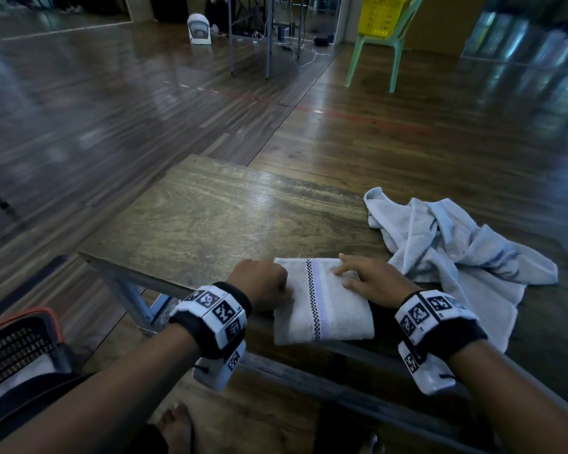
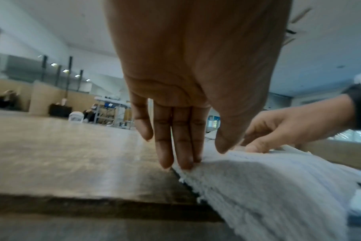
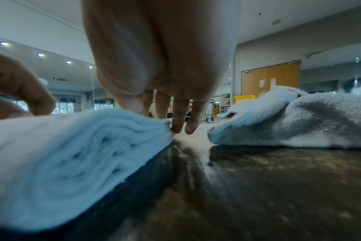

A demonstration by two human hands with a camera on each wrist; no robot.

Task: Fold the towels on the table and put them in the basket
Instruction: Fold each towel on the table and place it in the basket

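Terrycloth, soft and light: the folded towel [image 1: 322, 299] lies at the surface's [image 1: 194, 217] near edge, left grip [image 1: 263, 285] pinching its left edge, right grip [image 1: 368, 278] pressing flat on top. Lifted by one edge it would likely unfold; supporting both sides seems safer.

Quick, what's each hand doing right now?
Left hand: pinching the folded towel at its left edge.
Right hand: open, fingers resting on the towel.

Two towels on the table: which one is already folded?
The white towel with the checked stripe, under both hands at the table's near edge; it is a neat rectangle. The pale blue towel to its right lies crumpled.
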